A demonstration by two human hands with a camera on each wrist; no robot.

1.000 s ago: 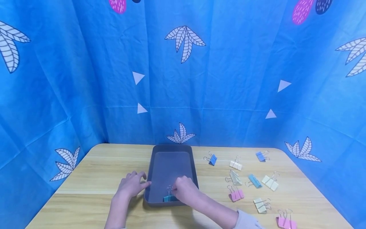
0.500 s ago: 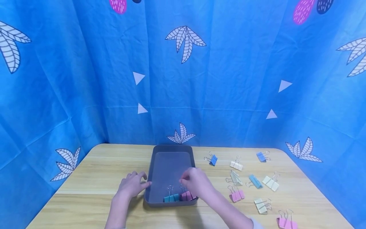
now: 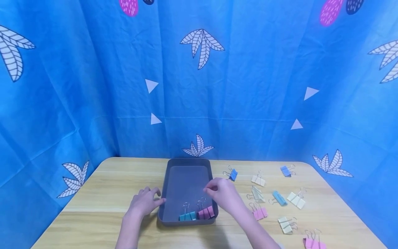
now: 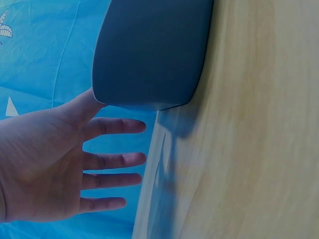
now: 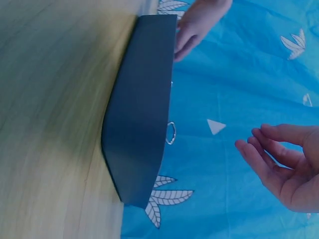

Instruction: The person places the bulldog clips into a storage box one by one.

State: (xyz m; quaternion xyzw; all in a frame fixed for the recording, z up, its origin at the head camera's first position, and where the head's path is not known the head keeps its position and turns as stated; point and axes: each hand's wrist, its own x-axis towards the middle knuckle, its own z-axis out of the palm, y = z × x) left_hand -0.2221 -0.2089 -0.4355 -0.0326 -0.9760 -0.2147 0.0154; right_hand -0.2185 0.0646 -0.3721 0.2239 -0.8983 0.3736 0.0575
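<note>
Teal binder clip and pink binder clip in near end of grey tray, on desk. Left hand: fingers spread, thumb at rim. Right hand: fingers loosely bent, nothing held, above right rim.

A creased, bright-blue cloth curtain with white leaf prints and pale triangles hangs behind and either side of a light wood-grain, round-cornered table

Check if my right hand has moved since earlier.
Yes: in the head view, the right hand has moved rightward and upward against the dark tray.
</note>
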